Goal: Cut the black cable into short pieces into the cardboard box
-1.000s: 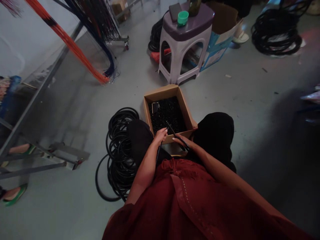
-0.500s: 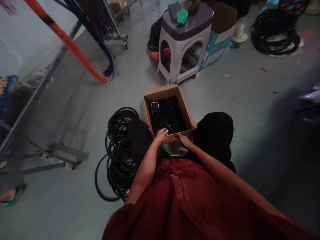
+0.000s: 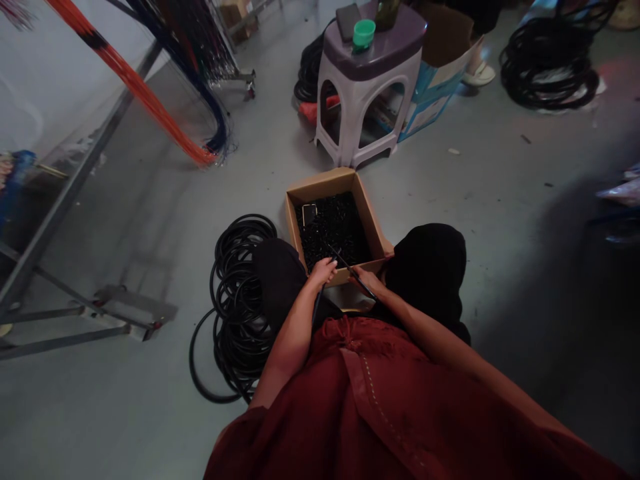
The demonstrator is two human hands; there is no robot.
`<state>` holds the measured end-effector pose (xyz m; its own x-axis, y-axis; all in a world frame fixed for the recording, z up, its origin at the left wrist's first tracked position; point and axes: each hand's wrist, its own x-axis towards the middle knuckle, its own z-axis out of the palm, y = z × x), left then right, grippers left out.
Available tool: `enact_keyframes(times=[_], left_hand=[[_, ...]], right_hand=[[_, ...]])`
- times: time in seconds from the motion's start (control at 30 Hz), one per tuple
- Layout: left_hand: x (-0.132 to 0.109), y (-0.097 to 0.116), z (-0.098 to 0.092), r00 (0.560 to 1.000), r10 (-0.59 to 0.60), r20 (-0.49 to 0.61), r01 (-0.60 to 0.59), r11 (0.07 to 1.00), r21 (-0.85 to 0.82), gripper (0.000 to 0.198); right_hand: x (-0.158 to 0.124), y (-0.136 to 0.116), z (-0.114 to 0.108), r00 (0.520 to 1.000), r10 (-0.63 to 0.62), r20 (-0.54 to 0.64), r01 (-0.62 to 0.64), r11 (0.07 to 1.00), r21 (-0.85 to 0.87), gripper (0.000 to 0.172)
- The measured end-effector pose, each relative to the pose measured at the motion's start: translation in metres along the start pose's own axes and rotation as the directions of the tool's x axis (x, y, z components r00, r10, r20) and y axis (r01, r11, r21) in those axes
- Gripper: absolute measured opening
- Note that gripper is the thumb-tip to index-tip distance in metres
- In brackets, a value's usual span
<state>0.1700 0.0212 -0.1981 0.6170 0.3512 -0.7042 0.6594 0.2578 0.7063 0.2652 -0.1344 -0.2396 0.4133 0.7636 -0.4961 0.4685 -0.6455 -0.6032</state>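
My left hand [image 3: 324, 271] is closed around a black cable [image 3: 317, 305], whose end pokes out past the fingertips over the near edge of a cardboard box [image 3: 373, 223]. In my right hand [image 3: 369, 280] is a long, thin dark tool [image 3: 341, 257]; its slender tip points away from me, close to the cable end. The tool's exact kind is too dark to make out. Many small black pieces [image 3: 345, 220] fill the box between my knees, and a phone [image 3: 309, 214] lies on top of them.
A coil of black cable [image 3: 240, 287] lies on the floor by my left knee. Beyond the box stands a plastic stool [image 3: 345, 100] with a green cup [image 3: 363, 33]. A metal frame [image 3: 95, 147] and hanging orange wires [image 3: 145, 97] are at left. Another cable coil [image 3: 547, 63] lies far right.
A person's foot in a green sandal has gone out of view at the lower left. My hands, the cable and the tool have hardly moved.
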Motion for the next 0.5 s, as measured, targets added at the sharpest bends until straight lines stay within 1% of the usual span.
enact_keyframes(times=[0.5], left_hand=[[-0.0016, 0.0014, 0.0011, 1.000, -0.016, -0.012, 0.016, 1.000, 0.004, 0.016]], right_hand=[[-0.0050, -0.0052, -0.0049, 0.999, 0.031, 0.011, -0.031, 0.999, -0.015, 0.028]])
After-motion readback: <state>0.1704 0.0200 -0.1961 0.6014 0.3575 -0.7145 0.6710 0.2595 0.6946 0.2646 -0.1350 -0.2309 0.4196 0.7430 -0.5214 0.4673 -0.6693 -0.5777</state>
